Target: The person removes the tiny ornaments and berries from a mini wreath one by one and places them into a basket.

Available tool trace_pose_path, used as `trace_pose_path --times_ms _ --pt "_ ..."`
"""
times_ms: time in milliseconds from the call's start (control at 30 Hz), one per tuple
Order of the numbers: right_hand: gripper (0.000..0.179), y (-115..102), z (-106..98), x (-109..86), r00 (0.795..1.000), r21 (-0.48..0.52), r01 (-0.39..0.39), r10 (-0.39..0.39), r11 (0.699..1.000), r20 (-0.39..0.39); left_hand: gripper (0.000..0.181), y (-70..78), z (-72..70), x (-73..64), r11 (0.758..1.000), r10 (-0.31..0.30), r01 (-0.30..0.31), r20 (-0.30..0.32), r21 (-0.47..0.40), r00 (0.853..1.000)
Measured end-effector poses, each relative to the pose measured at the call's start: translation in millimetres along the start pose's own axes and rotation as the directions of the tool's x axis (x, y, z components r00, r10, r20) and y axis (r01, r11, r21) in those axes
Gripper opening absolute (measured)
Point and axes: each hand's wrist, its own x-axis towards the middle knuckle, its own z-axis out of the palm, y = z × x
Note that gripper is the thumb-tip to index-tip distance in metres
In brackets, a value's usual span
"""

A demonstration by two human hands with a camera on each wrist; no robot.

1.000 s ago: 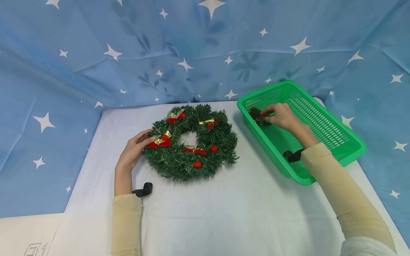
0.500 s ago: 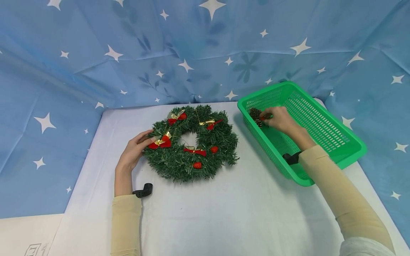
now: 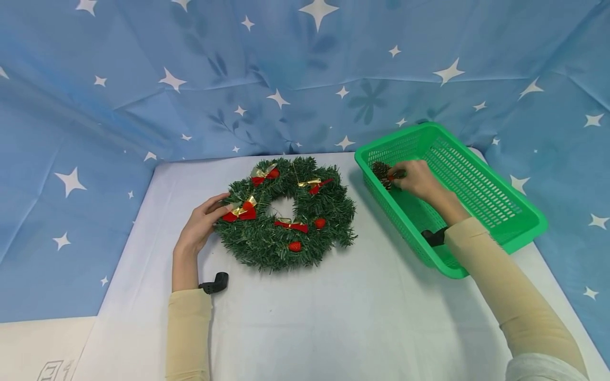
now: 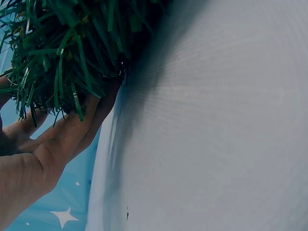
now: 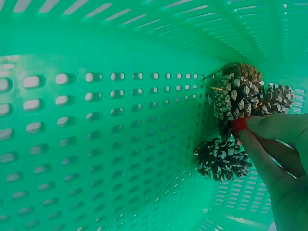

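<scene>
A green Christmas wreath point(image 3: 267, 248) lies on the white table, dressed with red-and-gold bows point(image 3: 292, 226) and small red strawberry-like ornaments point(image 3: 295, 246). My left hand point(image 3: 199, 225) grips its left edge, thumb on top near a bow, fingers point(image 4: 72, 130) under the greenery in the left wrist view. Inside the green basket point(image 3: 517, 233), my right hand point(image 3: 419, 179) pinches a small red ornament point(image 5: 239, 125) between thumb and fingers. Pine cones point(image 5: 236, 94) crowd around those fingertips, with another pine cone point(image 5: 222, 159) just below in the right wrist view. The ornament is mostly hidden by the fingers.
The perforated basket stands slanted at the table's back right, its walls rising around my right hand. A blue star-printed curtain point(image 3: 305, 79) hangs behind and on both sides. The white tablecloth point(image 3: 324, 317) stretches in front of the wreath.
My right hand has shifted slightly down within the basket, and the red ornament has turned in its fingers. The left hand stays at the wreath's edge.
</scene>
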Motion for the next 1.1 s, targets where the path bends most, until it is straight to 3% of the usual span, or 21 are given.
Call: trace_pose_path --times_ms 500,733,1100 --pt "0.023 -3.7 -5.0 0.7 0.998 -0.04 0.051 -0.053 0.998 -0.039 0.069 0.0 1.0 1.9 1.0 -0.016 0.016 -0.01 0.007 1.0" --pt "0.02 -11.7 -8.0 1.1 0.992 -0.05 0.101 -0.104 0.994 -0.067 0.068 0.1 1.4 0.9 1.0 -0.012 0.012 -0.008 0.002 1.0" --pt "0.02 -30.0 -14.0 7.9 0.992 -0.033 0.102 -0.104 0.994 -0.072 0.069 0.9 1.4 0.7 1.0 -0.012 0.012 -0.009 0.012 1.0"
